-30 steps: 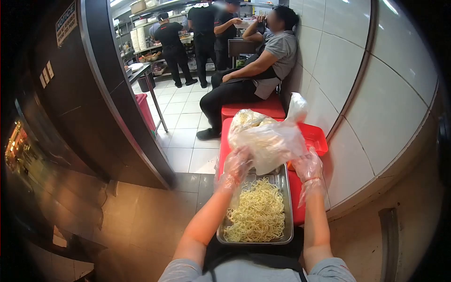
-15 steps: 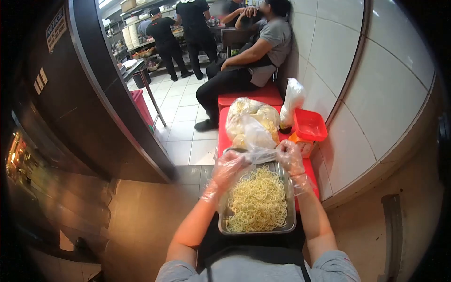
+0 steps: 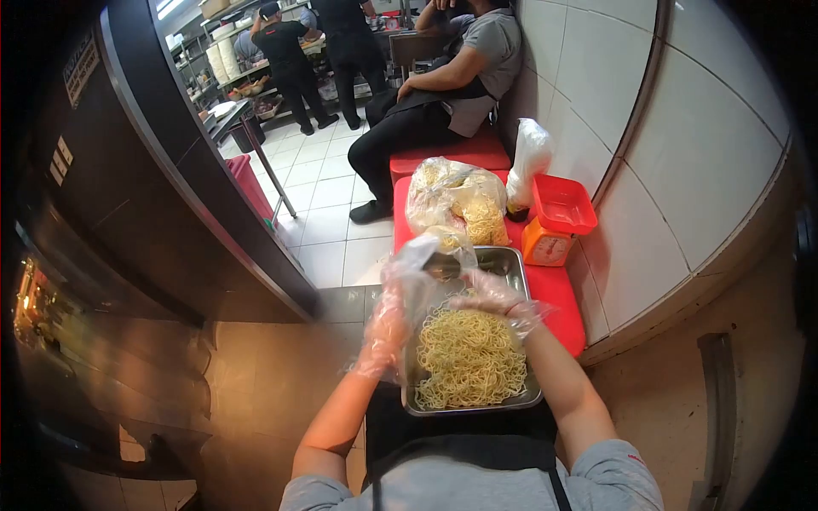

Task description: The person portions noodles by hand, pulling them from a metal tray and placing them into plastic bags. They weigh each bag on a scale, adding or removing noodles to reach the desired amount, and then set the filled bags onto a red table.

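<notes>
A metal tray (image 3: 535, 393) of yellow noodles (image 3: 471, 358) rests at my lap and on the red seat. My left hand (image 3: 390, 319), in a clear plastic glove, is closed round a clear plastic bag (image 3: 415, 266) over the tray's left side. My right hand (image 3: 490, 294), gloved too, hovers over the far part of the noodles, its fingers stretched toward the left and blurred. Beyond the tray lies a large clear bag of noodles (image 3: 456, 200).
An orange scale (image 3: 545, 244) with a red basin (image 3: 564, 204) stands right of the tray, beside a white plastic bag (image 3: 530, 157). A seated person (image 3: 452, 85) is beyond; others stand at kitchen shelves. Tiled wall at right, dark door frame (image 3: 196, 170) at left.
My hands, earlier both at the thin bag, have parted from it on the right side. The bag has moved left with my left hand. My right hand has come lower over the tray.
</notes>
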A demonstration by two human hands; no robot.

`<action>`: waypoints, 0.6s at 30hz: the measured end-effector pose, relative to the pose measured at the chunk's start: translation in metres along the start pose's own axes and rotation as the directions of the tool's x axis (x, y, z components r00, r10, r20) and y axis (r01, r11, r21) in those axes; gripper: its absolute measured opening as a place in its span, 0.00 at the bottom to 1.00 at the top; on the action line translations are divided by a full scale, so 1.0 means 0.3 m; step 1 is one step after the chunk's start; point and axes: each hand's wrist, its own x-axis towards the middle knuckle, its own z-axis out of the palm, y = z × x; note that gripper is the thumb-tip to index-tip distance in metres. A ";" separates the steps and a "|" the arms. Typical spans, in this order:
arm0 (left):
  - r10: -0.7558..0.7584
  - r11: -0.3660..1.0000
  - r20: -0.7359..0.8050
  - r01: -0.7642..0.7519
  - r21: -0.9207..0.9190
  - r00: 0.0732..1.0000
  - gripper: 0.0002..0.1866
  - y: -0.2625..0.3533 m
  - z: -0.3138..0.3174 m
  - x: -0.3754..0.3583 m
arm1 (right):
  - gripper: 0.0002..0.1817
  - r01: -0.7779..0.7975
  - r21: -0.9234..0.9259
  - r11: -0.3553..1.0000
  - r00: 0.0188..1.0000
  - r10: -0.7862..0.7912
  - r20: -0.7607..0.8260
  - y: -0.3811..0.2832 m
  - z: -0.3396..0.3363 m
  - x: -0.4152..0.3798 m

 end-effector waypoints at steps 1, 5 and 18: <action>-0.055 0.997 -0.003 0.055 0.047 0.998 0.19 -0.008 0.005 -0.025 | 0.56 -0.100 -0.353 0.930 0.995 0.103 -0.011 0.088 0.034 0.015; -0.049 0.985 -0.113 0.067 0.160 0.992 0.16 0.023 0.047 -0.128 | 0.57 -0.238 -0.696 0.678 0.971 0.185 -0.152 -0.009 0.231 -0.097; 0.051 0.978 -0.127 -0.023 0.208 0.991 0.24 -0.105 0.131 -0.156 | 0.17 0.319 0.368 0.873 0.936 -0.229 -0.268 -0.131 -0.027 -0.089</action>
